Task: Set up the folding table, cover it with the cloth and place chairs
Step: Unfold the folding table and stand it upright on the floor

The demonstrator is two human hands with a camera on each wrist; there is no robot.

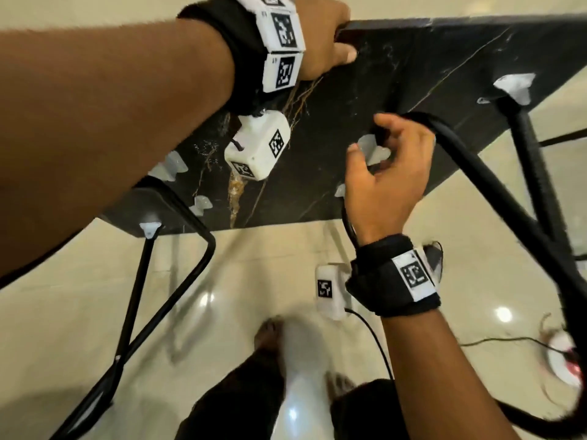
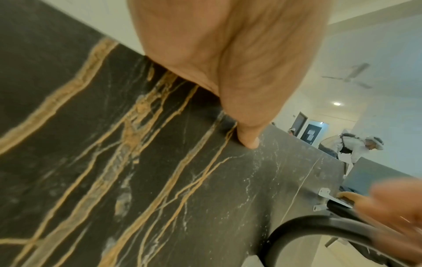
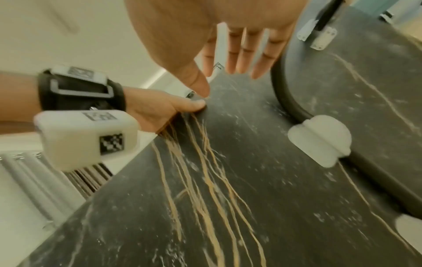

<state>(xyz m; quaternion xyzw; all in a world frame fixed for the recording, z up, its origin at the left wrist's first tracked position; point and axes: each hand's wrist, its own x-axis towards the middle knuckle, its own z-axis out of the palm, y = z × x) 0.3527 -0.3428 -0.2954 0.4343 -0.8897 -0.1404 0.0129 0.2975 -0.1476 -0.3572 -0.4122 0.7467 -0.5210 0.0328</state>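
Left hand (image 1: 320,36) grips the folding table (image 1: 397,90) edge—right hand (image 1: 386,173) (fingers relaxed, released) beside its black leg (image 1: 476,173).

Glossy cream tile floor (image 1: 95,312); on it a white round device w/ cable (image 1: 562,350), bare feet (image 1: 270,331)

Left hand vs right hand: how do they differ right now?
1. Grip: the left hand grips the edge of the dark marble-patterned tabletop; the right hand holds nothing.
2. Fingers: the left hand's wrap over the edge; the right hand's are loose beside the curved black tubular leg.
3. Position: left at the upper edge, right mid-panel.

Both wear black wrist straps.
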